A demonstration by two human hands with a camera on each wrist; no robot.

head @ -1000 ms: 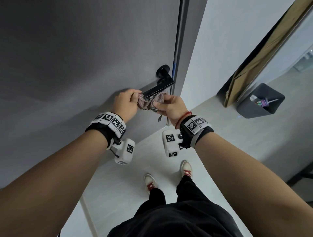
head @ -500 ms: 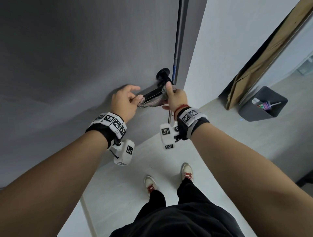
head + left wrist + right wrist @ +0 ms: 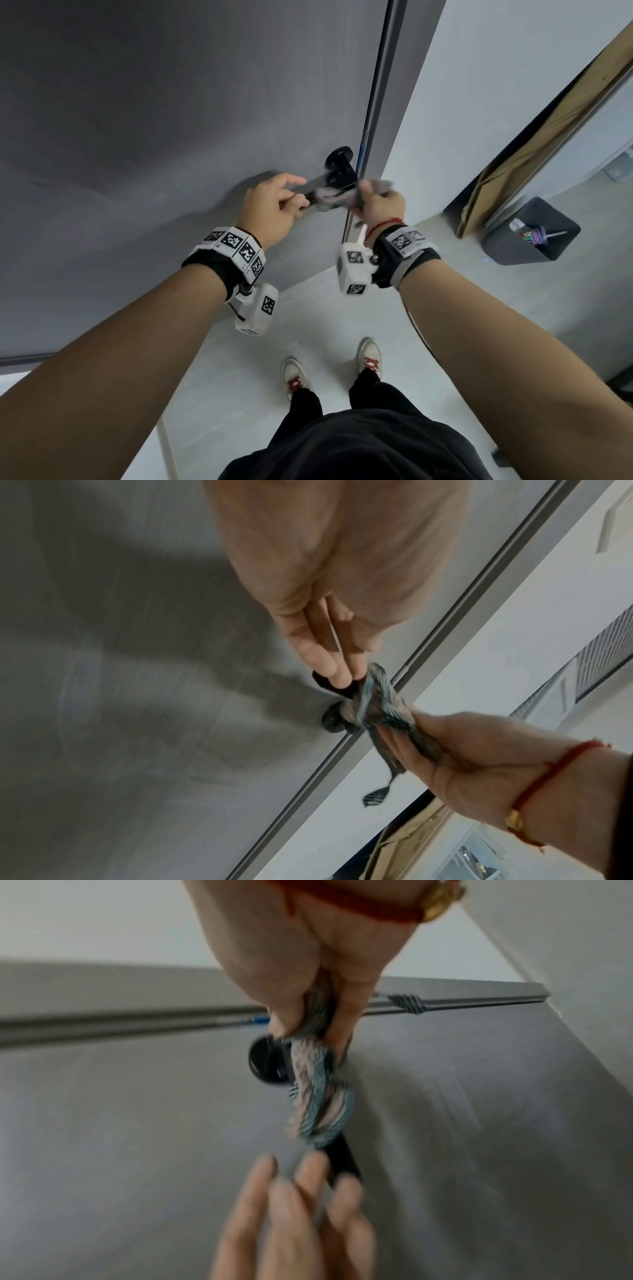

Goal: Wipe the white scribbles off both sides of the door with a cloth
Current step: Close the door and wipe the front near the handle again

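Observation:
The grey door [image 3: 171,137] fills the left half of the head view, with its black lever handle [image 3: 339,161] near the right edge. My right hand [image 3: 364,192] grips a bunched grey-blue cloth [image 3: 335,197] that wraps over the handle close to its round base [image 3: 267,1066]. The cloth [image 3: 383,710] trails a loose tail below the fist. My left hand [image 3: 296,197] rests its fairly straight fingers [image 3: 332,669] on the lever's free end [image 3: 320,680], just clear of the cloth [image 3: 318,1104]. I make out only faint pale streaks on the door face, no clear white scribbles.
The door's metal edge strip [image 3: 376,102] runs up beside a white wall [image 3: 479,85]. Flat cardboard [image 3: 548,120] leans at the right, above a dark grey bin [image 3: 496,243] holding bottles. My shoes [image 3: 298,377] stand on the pale floor [image 3: 239,394].
My right hand has carried the cloth along the lever toward the door edge. My left hand has let go of the cloth's end and now rests on the lever tip.

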